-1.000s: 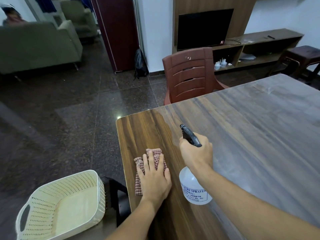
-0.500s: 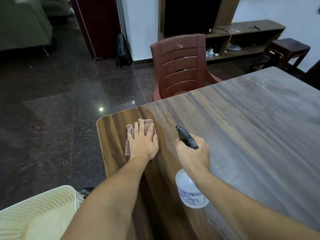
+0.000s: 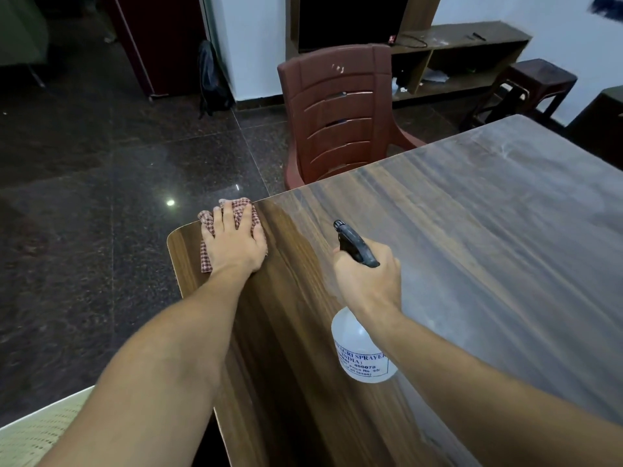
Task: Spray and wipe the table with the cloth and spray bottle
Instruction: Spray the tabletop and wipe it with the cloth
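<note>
My left hand (image 3: pixel 234 242) lies flat with straight fingers on a red checked cloth (image 3: pixel 206 261), pressing it onto the far left corner of the wooden table (image 3: pixel 472 230). The cloth reaches the table's far edge and is mostly covered by the hand. My right hand (image 3: pixel 369 278) grips the neck of a translucent white spray bottle (image 3: pixel 360 355) with a black trigger head (image 3: pixel 354 244), held above the table to the right of the cloth. The nozzle points away from me.
A brown plastic chair (image 3: pixel 340 112) stands at the table's far side. A cream perforated basket (image 3: pixel 37 433) sits at the lower left beside the table. A dark stool (image 3: pixel 532 85) and a wooden shelf unit (image 3: pixel 455 59) stand at the back right. Dark tiled floor lies left.
My left hand has pushed the cloth away from me along the table's left side, up to the far corner. My right hand has kept its grip on the bottle.
</note>
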